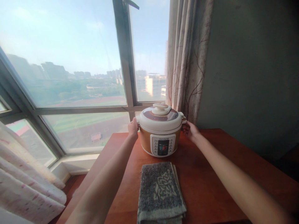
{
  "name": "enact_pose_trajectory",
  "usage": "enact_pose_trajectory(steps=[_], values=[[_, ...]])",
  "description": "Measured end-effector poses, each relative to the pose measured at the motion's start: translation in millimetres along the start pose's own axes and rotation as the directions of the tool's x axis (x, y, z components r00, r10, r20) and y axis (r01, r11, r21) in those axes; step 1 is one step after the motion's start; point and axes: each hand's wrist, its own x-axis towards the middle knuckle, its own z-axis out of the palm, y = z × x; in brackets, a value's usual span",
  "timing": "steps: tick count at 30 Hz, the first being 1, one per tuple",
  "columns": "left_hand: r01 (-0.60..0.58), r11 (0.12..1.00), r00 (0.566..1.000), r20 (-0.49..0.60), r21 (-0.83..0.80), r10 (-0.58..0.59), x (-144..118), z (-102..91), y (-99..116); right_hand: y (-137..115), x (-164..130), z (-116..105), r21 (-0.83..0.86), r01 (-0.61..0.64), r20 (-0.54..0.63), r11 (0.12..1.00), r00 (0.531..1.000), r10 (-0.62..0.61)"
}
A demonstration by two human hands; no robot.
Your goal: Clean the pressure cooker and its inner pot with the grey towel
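Head view: a wooden table (210,174) runs away from the camera toward a window corner.
Towel: a folded grey towel (160,193) lies at 6 o'clock, nearest the camera, flat on the table between the two forearms and just short of the cooker.
Left hand: the left hand (133,127) reaches forward on a straight arm and presses on the cooker's side handle at 9 o'clock of the pot, fingers curled against it.
Right hand: the right hand (191,130) reaches likewise and touches the handle at 3 o'clock, fingers partly hidden behind the pot, so how tight the grip is cannot be told.
Cooker: an electric pressure cooker (160,130) stands upright at the table's far end, control panel facing the camera.
Contents: the lid (160,115) is on, so the inside is hidden.
Beyond: a curtain (187,62) hangs at 1 o'clock behind the pot; the window (70,62) fills 10 to 12 o'clock.
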Motion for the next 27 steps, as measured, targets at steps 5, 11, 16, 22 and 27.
enact_pose_trajectory(steps=[5, 11, 16, 22, 27], values=[[-0.008, 1.0, 0.999, 0.052, 0.006, 0.008, -2.7, -6.0, -0.2, -9.3, 0.1, -4.9, -0.02, 0.004, 0.005, 1.0, 1.0, -0.004], [0.028, 1.0, 0.995, 0.094, 0.008, -0.028, 2.2, -11.8, 2.8, -16.7, 3.7, 0.5, -0.024, 0.027, -0.002, 0.999, 1.0, -0.027], [0.055, 0.998, 0.994, 0.098, 0.013, -0.056, 1.5, -14.8, 9.3, -10.5, 3.5, 4.4, -0.028, 0.038, 0.01, 0.999, 0.999, -0.037], [0.094, 0.996, 0.992, 0.082, 0.004, -0.094, -4.1, -14.4, 18.1, -8.1, 2.9, 3.6, -0.045, 0.062, 0.005, 0.997, 0.998, -0.062], [0.115, 0.993, 0.992, 0.055, -0.001, -0.115, -7.0, -12.1, 21.7, -7.4, 0.9, 5.6, -0.022, 0.062, -0.018, 0.998, 0.998, -0.062]])
